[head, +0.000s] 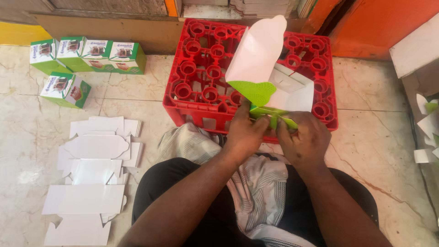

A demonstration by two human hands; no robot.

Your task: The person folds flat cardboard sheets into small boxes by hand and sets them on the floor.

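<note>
On marble floor, red crate

The floor is pale marble-like tile with faint brown veins and thin dark joints, glossy where daylight falls on it at lower left. Along the top of the frame runs a low brown cardboard strip against the wall, with a yellow band at upper left and an orange panel at upper right. A red plastic crate with round cells sits on the floor at centre top. Green-and-white boxes stand in a row at upper left — one apart, below them. Flat white card blanks lie stacked at lower left.
</note>
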